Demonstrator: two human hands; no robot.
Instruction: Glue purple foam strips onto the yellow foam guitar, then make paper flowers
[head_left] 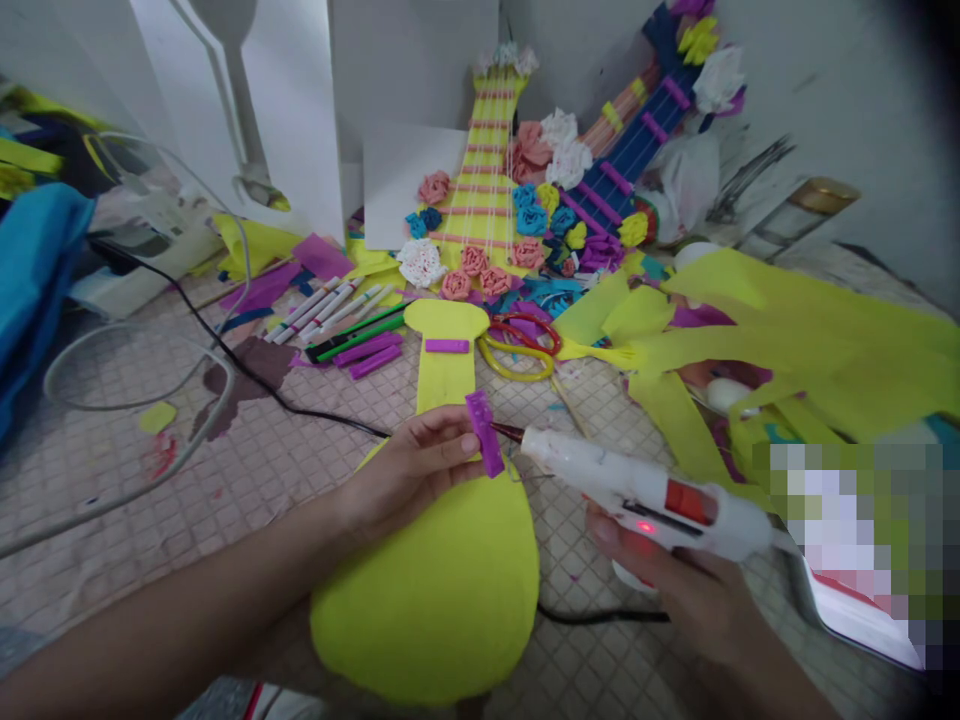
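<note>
Between the thumb and fingers of my left hand (pixel 424 462) is a small purple strip (pixel 486 434), tilted upright over a yellow guitar-shaped cutout (pixel 435 590). My right hand (pixel 675 585) grips a white hot glue gun (pixel 630 485) with a red light glowing on its side. The gun's nozzle points left and reaches the strip; whether it touches cannot be told. One purple strip (pixel 447 346) lies across the cutout's neck. More purple strips (pixel 367 355) rest left of the neck, and scissors (pixel 525 345) with red and yellow handles lie to its right.
Decorated yellow (pixel 491 150) and blue (pixel 630 160) paper guitars lean at the back. Markers (pixel 322 305) and a green cutter (pixel 360 330) lie left of centre. Yellow crepe sheets (pixel 810 320) spread at right, above a bright screen (pixel 862 600). Cables (pixel 247 370) cross the left side.
</note>
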